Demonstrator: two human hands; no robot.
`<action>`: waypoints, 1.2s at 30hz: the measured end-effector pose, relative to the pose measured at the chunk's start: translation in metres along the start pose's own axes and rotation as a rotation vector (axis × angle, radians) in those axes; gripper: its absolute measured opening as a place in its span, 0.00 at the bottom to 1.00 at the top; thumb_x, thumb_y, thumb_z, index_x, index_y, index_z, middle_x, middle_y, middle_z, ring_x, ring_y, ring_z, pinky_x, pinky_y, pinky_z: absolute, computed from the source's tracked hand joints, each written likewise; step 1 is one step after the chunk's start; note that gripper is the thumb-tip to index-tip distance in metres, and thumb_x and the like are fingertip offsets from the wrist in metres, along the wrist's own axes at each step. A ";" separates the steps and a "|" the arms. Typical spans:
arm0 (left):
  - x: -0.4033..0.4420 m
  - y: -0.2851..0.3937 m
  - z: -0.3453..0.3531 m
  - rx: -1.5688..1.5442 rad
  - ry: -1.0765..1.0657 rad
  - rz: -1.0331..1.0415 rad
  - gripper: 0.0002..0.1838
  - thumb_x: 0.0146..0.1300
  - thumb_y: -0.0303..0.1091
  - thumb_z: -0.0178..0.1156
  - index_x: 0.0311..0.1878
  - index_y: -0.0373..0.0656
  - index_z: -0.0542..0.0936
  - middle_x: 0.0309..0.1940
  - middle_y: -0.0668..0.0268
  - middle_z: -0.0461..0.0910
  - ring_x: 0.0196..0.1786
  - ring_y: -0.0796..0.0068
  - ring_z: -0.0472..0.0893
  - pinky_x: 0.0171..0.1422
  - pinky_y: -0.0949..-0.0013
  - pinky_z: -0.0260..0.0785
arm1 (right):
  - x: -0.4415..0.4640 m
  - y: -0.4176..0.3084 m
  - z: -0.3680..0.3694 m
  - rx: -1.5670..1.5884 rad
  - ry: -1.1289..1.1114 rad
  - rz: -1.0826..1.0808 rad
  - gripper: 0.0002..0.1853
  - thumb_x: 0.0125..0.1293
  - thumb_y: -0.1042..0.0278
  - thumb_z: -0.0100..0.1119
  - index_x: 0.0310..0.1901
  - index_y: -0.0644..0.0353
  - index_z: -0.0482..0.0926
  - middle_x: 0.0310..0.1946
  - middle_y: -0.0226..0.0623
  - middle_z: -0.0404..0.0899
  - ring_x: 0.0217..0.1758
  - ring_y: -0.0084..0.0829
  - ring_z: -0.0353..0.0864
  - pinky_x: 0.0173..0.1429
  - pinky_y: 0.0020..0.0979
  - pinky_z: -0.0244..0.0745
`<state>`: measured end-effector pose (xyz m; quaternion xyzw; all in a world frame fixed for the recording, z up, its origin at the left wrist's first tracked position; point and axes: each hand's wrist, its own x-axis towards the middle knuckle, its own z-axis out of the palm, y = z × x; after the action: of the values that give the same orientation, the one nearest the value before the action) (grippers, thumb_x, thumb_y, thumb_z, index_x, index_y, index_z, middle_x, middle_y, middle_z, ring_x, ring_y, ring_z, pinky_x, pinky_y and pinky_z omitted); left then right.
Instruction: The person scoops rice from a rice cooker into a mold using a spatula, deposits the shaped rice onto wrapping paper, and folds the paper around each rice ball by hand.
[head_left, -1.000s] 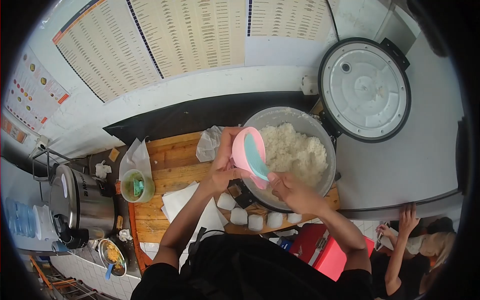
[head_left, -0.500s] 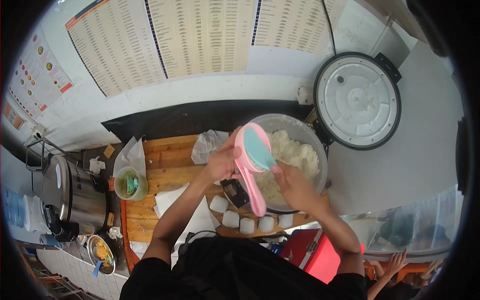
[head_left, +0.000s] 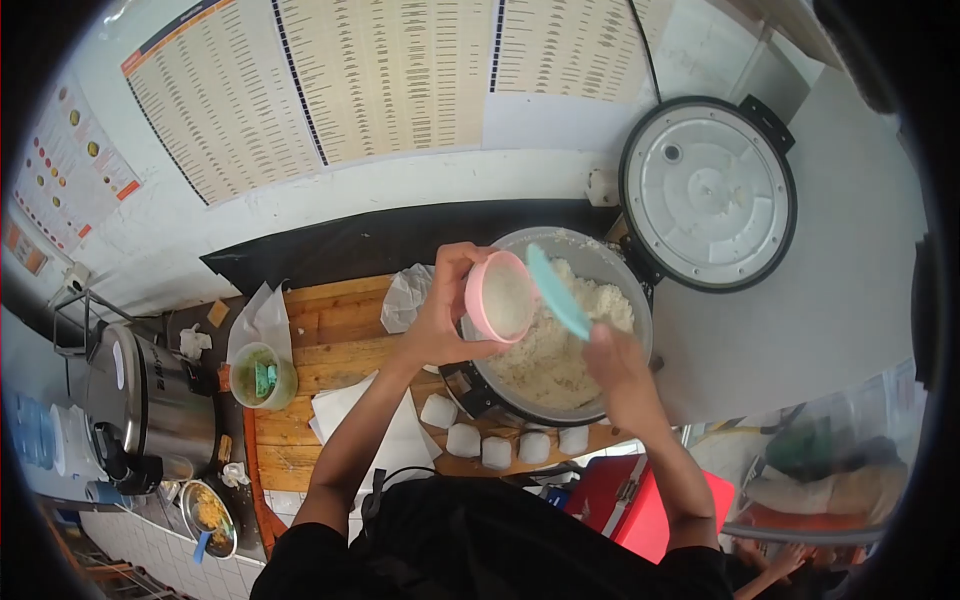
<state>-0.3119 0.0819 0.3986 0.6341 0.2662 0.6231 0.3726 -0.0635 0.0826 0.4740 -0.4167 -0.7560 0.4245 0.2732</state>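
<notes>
My left hand is wrapped round a pink rice mould, tilted so its round mouth faces me; it looks filled with white rice. Its handle, visible earlier, is hidden now. In my right hand is a teal rice paddle, held just right of the mould, apart from it. Both are above the open rice cooker, whose pot holds a heap of cooked white rice. The cooker's round lid stands raised behind it to the right.
Several white wrapped packets line the table's front edge, near white paper sheets. A tub with something green stands left. Farther left are a steel cooker and a bowl. A red box and another person's hand show lower right.
The paddle has come off the mould's mouth and moved right with my right hand. My left hand has turned the mould, so its handle no longer shows.
</notes>
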 end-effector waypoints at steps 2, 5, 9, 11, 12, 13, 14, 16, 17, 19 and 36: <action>0.001 -0.002 0.009 0.029 0.015 0.050 0.49 0.40 0.23 0.76 0.64 0.51 0.57 0.65 0.60 0.62 0.67 0.65 0.66 0.67 0.60 0.66 | -0.010 0.007 0.006 0.015 -0.055 0.089 0.27 0.79 0.48 0.38 0.30 0.64 0.67 0.20 0.33 0.61 0.27 0.26 0.62 0.33 0.35 0.61; 0.007 0.002 0.019 0.155 0.041 0.142 0.48 0.37 0.20 0.75 0.62 0.51 0.58 0.64 0.58 0.63 0.67 0.62 0.67 0.68 0.59 0.64 | -0.009 0.022 0.032 -0.002 -0.062 -0.021 0.27 0.79 0.49 0.36 0.44 0.68 0.75 0.25 0.45 0.73 0.31 0.35 0.73 0.40 0.39 0.70; 0.013 -0.002 0.025 0.324 0.026 0.221 0.43 0.37 0.20 0.75 0.58 0.50 0.63 0.64 0.55 0.62 0.66 0.54 0.68 0.66 0.57 0.65 | -0.009 0.048 0.058 0.204 -0.083 0.097 0.25 0.78 0.51 0.36 0.45 0.68 0.76 0.27 0.51 0.76 0.31 0.49 0.77 0.43 0.42 0.72; 0.016 -0.007 0.030 0.432 0.013 0.285 0.42 0.37 0.20 0.75 0.57 0.50 0.65 0.64 0.54 0.62 0.66 0.53 0.68 0.66 0.56 0.66 | -0.008 0.054 0.073 0.493 0.048 0.109 0.25 0.78 0.42 0.38 0.31 0.54 0.66 0.19 0.22 0.54 0.20 0.15 0.51 0.23 0.23 0.48; 0.018 -0.009 0.032 0.539 0.009 0.351 0.40 0.38 0.20 0.75 0.56 0.49 0.66 0.65 0.53 0.61 0.66 0.51 0.68 0.65 0.54 0.66 | -0.009 0.059 0.076 0.496 0.051 0.108 0.25 0.78 0.42 0.38 0.31 0.54 0.66 0.19 0.22 0.54 0.20 0.15 0.51 0.23 0.23 0.48; 0.020 -0.012 0.032 0.541 0.005 0.356 0.40 0.38 0.20 0.75 0.56 0.49 0.66 0.65 0.53 0.61 0.66 0.51 0.68 0.65 0.54 0.66 | -0.008 0.062 0.079 0.520 0.065 0.187 0.25 0.77 0.41 0.39 0.31 0.54 0.66 0.18 0.21 0.54 0.19 0.14 0.51 0.22 0.23 0.47; 0.020 -0.014 0.032 0.709 0.007 0.419 0.40 0.39 0.20 0.75 0.56 0.49 0.66 0.64 0.53 0.61 0.65 0.52 0.68 0.65 0.54 0.67 | -0.009 0.065 0.079 0.534 0.073 0.229 0.25 0.77 0.41 0.39 0.31 0.54 0.66 0.18 0.21 0.54 0.18 0.14 0.52 0.21 0.23 0.47; 0.015 -0.020 0.040 0.873 0.005 0.476 0.39 0.40 0.20 0.76 0.56 0.49 0.66 0.64 0.53 0.60 0.65 0.52 0.68 0.65 0.53 0.68 | -0.012 0.058 0.075 0.509 0.084 0.259 0.25 0.77 0.40 0.40 0.31 0.54 0.66 0.18 0.21 0.56 0.18 0.14 0.53 0.21 0.21 0.48; 0.016 -0.025 0.048 0.730 0.137 0.421 0.38 0.40 0.20 0.76 0.54 0.50 0.67 0.62 0.52 0.60 0.65 0.53 0.68 0.63 0.55 0.70 | -0.013 0.053 0.064 0.489 0.087 0.246 0.25 0.76 0.40 0.41 0.31 0.54 0.66 0.18 0.21 0.56 0.18 0.15 0.53 0.22 0.21 0.48; 0.018 -0.027 0.051 0.585 0.261 0.367 0.37 0.41 0.21 0.77 0.53 0.50 0.68 0.61 0.52 0.60 0.64 0.54 0.69 0.62 0.56 0.71 | -0.015 0.036 0.030 0.466 0.011 0.223 0.25 0.76 0.40 0.42 0.32 0.55 0.66 0.18 0.21 0.57 0.19 0.15 0.55 0.23 0.20 0.50; 0.004 -0.019 0.036 0.793 0.320 0.464 0.46 0.39 0.28 0.81 0.58 0.54 0.59 0.61 0.52 0.58 0.64 0.51 0.69 0.65 0.56 0.71 | 0.012 0.029 0.018 0.491 -0.138 0.269 0.22 0.78 0.52 0.42 0.40 0.65 0.77 0.24 0.28 0.70 0.31 0.23 0.69 0.40 0.30 0.68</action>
<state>-0.2741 0.0912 0.3882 0.6662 0.3884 0.6300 -0.0921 -0.0716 0.0938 0.4408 -0.4047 -0.5854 0.6545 0.2552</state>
